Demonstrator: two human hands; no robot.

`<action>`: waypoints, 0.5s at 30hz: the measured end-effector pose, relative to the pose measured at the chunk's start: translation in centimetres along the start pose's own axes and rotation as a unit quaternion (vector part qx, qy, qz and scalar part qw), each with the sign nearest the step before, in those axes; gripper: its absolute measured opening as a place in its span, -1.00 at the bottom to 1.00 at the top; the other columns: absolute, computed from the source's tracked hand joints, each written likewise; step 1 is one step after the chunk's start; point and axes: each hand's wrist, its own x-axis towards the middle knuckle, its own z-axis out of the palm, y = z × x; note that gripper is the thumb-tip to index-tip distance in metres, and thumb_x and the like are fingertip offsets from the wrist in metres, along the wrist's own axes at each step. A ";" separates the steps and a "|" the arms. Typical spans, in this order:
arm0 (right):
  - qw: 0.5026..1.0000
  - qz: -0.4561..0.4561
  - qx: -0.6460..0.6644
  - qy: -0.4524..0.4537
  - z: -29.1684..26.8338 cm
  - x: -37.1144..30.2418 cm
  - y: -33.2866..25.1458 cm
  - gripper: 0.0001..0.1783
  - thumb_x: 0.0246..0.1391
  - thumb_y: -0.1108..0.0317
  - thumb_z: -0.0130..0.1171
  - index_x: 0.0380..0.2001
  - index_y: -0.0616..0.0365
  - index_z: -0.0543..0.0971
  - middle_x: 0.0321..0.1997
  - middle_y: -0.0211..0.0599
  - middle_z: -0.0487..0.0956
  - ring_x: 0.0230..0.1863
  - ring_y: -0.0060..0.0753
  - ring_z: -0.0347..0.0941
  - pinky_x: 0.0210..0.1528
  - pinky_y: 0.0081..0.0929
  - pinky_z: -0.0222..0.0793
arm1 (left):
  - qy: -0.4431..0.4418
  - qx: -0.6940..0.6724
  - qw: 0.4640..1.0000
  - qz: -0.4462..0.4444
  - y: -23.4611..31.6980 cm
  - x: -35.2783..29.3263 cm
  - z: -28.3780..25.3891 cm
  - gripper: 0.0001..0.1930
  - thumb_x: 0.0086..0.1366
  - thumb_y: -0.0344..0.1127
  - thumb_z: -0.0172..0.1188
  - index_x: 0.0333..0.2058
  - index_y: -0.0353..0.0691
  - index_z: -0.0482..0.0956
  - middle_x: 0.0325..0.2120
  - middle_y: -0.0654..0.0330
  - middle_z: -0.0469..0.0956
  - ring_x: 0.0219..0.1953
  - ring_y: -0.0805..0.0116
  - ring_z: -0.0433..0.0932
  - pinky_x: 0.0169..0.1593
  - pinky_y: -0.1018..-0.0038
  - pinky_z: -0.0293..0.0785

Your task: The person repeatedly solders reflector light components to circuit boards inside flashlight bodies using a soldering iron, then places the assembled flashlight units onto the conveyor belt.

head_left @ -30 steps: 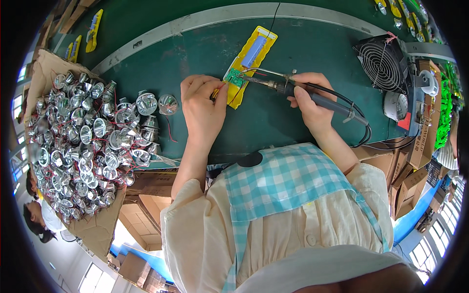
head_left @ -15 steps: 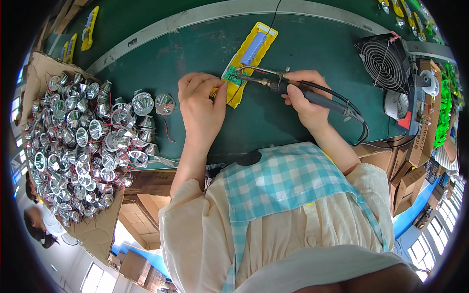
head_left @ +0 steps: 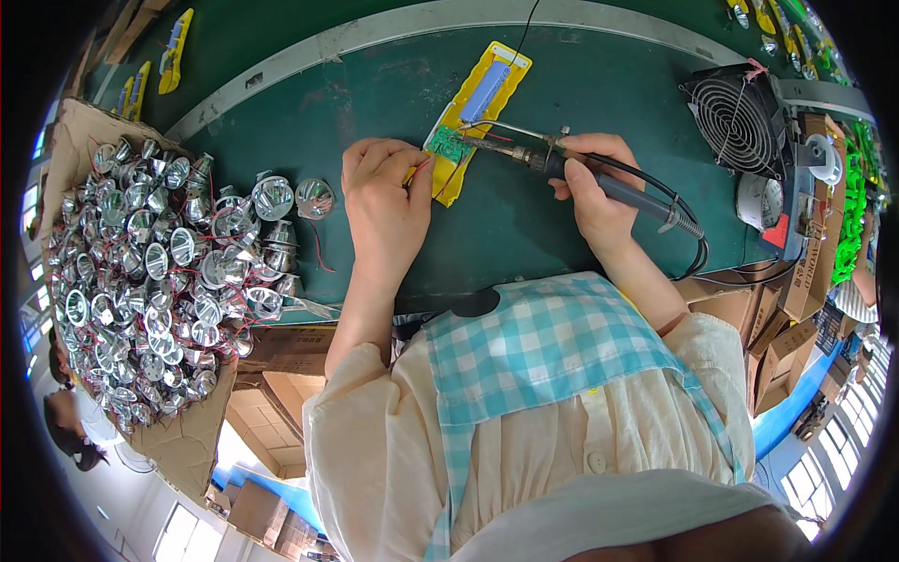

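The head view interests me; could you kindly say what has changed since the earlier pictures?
The iron in the right hand shifted slightly left, then slightly back right. Nothing was grasped or released; the left hand and yellow case stayed about put.

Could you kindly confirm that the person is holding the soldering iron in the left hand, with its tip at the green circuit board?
Not quite: the head view shows the soldering iron in the right hand, not the left. Its tip is indeed at the green circuit board.
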 end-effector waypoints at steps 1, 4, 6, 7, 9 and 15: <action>1.000 -0.004 0.002 0.000 -0.1 0.0 0.0 -0.81 -0.21 0.54 0.02 -0.40 0.24 0.39 -0.57 -0.35 0.39 -0.63 -0.67 0.33 -0.54 -0.75 0.33 | -0.004 -0.002 1.000 0.003 0.0 0.0 0.0 -0.93 -0.17 -0.52 0.13 -0.60 -0.31 0.47 -0.55 0.19 0.44 -0.34 0.21 0.33 -0.27 0.42 0.26; 1.000 -0.009 0.003 0.001 -0.5 -0.1 0.1 -0.81 -0.21 0.54 0.02 -0.40 0.25 0.39 -0.58 -0.36 0.39 -0.63 -0.67 0.33 -0.54 -0.75 0.33 | 0.001 -0.058 0.998 -0.025 0.7 -0.2 -1.0 -0.92 -0.15 -0.52 0.15 -0.57 -0.31 0.48 -0.56 0.18 0.43 -0.34 0.24 0.34 -0.27 0.46 0.27; 1.000 -0.011 0.002 0.001 -0.5 -0.1 0.0 -0.81 -0.21 0.54 0.02 -0.40 0.25 0.39 -0.58 -0.36 0.39 -0.63 -0.67 0.33 -0.54 -0.75 0.32 | -0.003 -0.108 0.993 -0.038 -0.3 -0.7 -1.1 -0.92 -0.14 -0.51 0.15 -0.56 -0.31 0.48 -0.55 0.18 0.43 -0.35 0.26 0.34 -0.27 0.48 0.27; 1.000 -0.010 0.003 0.000 -0.5 0.0 -0.1 -0.81 -0.21 0.54 0.02 -0.39 0.25 0.39 -0.58 -0.36 0.39 -0.63 -0.67 0.33 -0.54 -0.75 0.32 | -0.007 -0.160 0.986 -0.050 -0.5 -0.8 -1.2 -0.91 -0.13 -0.51 0.15 -0.55 -0.31 0.49 -0.55 0.18 0.42 -0.35 0.28 0.34 -0.27 0.50 0.27; 1.000 -0.008 0.003 -0.002 -0.4 -0.1 -0.2 -0.81 -0.21 0.54 0.02 -0.39 0.25 0.39 -0.59 -0.36 0.39 -0.63 -0.67 0.33 -0.54 -0.75 0.32 | -0.007 -0.219 0.964 -0.151 0.1 -0.9 -1.2 -0.92 -0.12 -0.51 0.15 -0.55 -0.31 0.49 -0.55 0.18 0.41 -0.37 0.29 0.34 -0.29 0.50 0.26; 1.000 0.004 0.009 -0.006 -0.6 -0.3 -0.3 -0.81 -0.20 0.55 0.01 -0.39 0.24 0.39 -0.57 -0.36 0.40 -0.61 -0.67 0.34 -0.55 -0.76 0.31 | -0.007 -0.060 0.996 -0.070 0.5 -0.5 -0.4 -0.94 -0.16 -0.51 0.17 -0.60 -0.30 0.49 -0.56 0.20 0.38 -0.39 0.26 0.31 -0.33 0.46 0.24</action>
